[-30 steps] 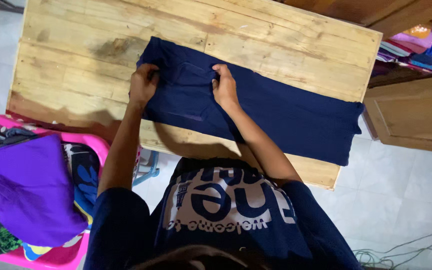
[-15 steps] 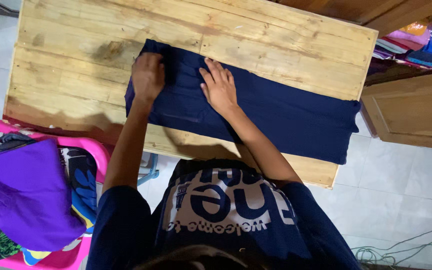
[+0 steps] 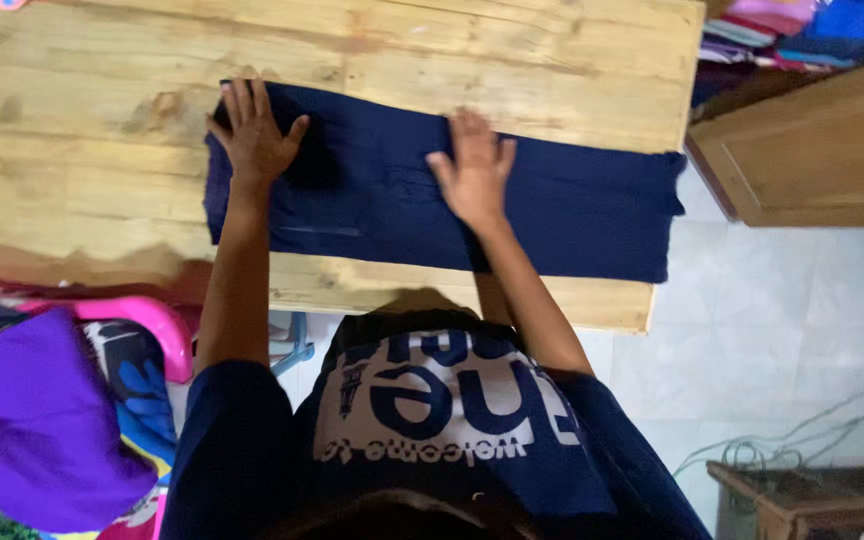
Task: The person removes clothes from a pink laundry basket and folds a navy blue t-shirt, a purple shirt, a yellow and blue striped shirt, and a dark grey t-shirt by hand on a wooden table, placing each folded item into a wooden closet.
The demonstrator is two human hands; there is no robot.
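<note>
A dark navy garment [image 3: 572, 210] lies folded into a long strip across a pale wooden table [image 3: 82, 170]. Its right end reaches the table's right edge. My left hand [image 3: 250, 132] lies flat on the garment's left end with fingers spread. Near the middle of the strip my right hand [image 3: 475, 170] presses flat, fingers apart. Neither hand grips the cloth.
A pink plastic basket [image 3: 142, 315] at the lower left holds a purple cloth [image 3: 37, 425] and other coloured clothes. Stacked folded fabrics [image 3: 802, 30] sit at the top right beside a wooden cabinet [image 3: 812, 160]. A low wooden stand [image 3: 812, 495] and cables [image 3: 752, 450] are on the tiled floor.
Both hands went from pinching the left part of the garment to lying flat on it. They slid apart, the right hand moving right. The view shifted, so the table sits further left in frame.
</note>
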